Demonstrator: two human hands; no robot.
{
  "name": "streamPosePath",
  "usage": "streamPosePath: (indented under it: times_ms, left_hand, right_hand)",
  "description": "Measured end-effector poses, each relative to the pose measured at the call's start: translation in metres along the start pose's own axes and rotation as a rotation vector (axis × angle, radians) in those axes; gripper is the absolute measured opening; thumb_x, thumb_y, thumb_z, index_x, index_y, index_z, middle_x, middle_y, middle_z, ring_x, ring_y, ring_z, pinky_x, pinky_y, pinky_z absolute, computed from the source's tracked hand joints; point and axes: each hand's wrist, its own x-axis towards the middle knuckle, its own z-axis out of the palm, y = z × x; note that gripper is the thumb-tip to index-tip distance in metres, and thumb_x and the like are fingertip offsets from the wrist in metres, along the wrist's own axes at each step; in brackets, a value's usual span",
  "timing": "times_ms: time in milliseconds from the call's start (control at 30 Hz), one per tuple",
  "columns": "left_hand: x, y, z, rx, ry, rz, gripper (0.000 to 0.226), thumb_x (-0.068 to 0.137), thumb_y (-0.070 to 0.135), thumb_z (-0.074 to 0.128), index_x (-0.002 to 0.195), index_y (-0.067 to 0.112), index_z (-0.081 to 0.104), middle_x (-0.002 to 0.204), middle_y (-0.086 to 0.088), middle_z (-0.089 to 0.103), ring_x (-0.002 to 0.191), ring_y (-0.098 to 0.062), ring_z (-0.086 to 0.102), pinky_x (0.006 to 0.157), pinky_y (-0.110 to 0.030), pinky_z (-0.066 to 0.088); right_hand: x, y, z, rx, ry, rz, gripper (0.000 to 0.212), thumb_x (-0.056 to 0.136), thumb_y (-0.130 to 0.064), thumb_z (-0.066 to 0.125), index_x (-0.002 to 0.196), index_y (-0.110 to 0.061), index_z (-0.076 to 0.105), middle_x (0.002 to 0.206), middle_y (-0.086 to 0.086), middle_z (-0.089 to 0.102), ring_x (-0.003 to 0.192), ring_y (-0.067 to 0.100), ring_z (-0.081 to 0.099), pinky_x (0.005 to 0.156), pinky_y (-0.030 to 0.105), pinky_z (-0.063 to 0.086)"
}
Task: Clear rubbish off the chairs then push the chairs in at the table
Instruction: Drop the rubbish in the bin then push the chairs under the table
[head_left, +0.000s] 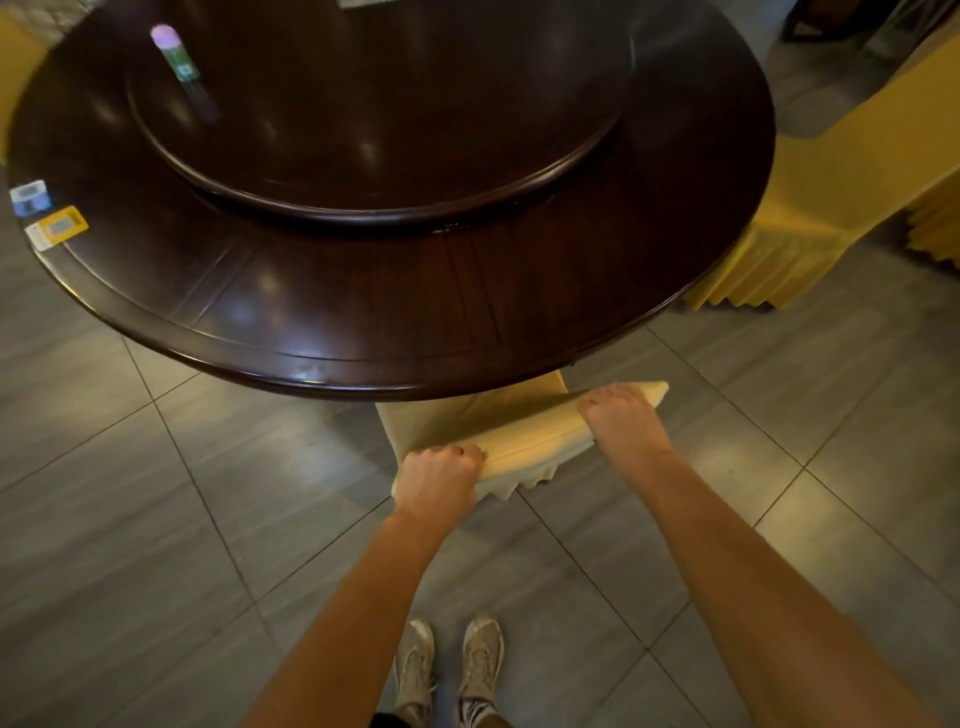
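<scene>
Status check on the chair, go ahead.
Left hand and right hand both in closed grip on yellow-covered chair top. Seat mostly under the round table. Nothing visibly blocking it.

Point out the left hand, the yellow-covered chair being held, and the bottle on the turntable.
left hand (440, 480), head view, knuckles.
yellow-covered chair (530, 434), head view, top of backrest.
bottle (179, 65), head view, its body.

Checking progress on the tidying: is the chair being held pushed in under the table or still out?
Pushed in: the chair has its seat hidden beneath the table rim; both hands grip its backrest.
</scene>
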Motion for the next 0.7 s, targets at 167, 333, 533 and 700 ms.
streamPosePath:
  times_ms: [167, 333, 533, 700]
  left_hand:
    - [-0.003, 0.009, -0.004, -0.004, -0.042, -0.031, 0.017, 0.087, 0.019, 0.066, 0.103, 0.017, 0.071, 0.085, -0.005, 0.076, 0.072, -0.027, 0.072, 0.066, -0.038, 0.058]
    - [0.002, 0.014, -0.007, -0.073, -0.103, -0.067, 0.026, 0.086, 0.029, 0.063, 0.111, 0.022, 0.064, 0.093, -0.004, 0.073, 0.080, -0.029, 0.070, 0.067, -0.037, 0.052]
    - [0.048, 0.040, -0.020, -0.135, -0.203, 0.110, 0.065, 0.087, 0.053, 0.059, 0.143, 0.027, 0.036, 0.128, -0.003, 0.062, 0.110, -0.030, 0.063, 0.083, -0.043, 0.052]
    - [0.111, 0.096, -0.043, -0.153, -0.164, 0.304, 0.074, 0.090, 0.059, 0.052, 0.149, 0.020, 0.032, 0.133, -0.008, 0.061, 0.114, -0.030, 0.062, 0.086, -0.042, 0.050]
  right_hand:
    - [-0.006, 0.003, 0.008, 0.042, 0.042, 0.027, 0.042, 0.082, -0.012, 0.074, 0.122, -0.016, 0.063, 0.120, 0.007, 0.067, 0.116, 0.027, 0.057, 0.108, 0.041, 0.041]
    - [-0.011, 0.002, 0.011, 0.119, 0.075, 0.052, 0.048, 0.081, -0.024, 0.074, 0.126, -0.018, 0.058, 0.122, 0.008, 0.066, 0.120, 0.028, 0.054, 0.113, 0.043, 0.033]
    - [-0.021, 0.018, 0.011, 0.291, 0.084, 0.188, 0.090, 0.080, -0.027, 0.071, 0.156, -0.019, 0.023, 0.160, 0.017, 0.029, 0.149, 0.034, 0.021, 0.124, 0.053, 0.007]
    - [-0.034, 0.067, 0.014, 0.428, 0.053, 0.469, 0.097, 0.087, -0.022, 0.064, 0.159, -0.021, 0.000, 0.166, 0.020, 0.010, 0.153, 0.037, 0.007, 0.122, 0.056, 0.005]
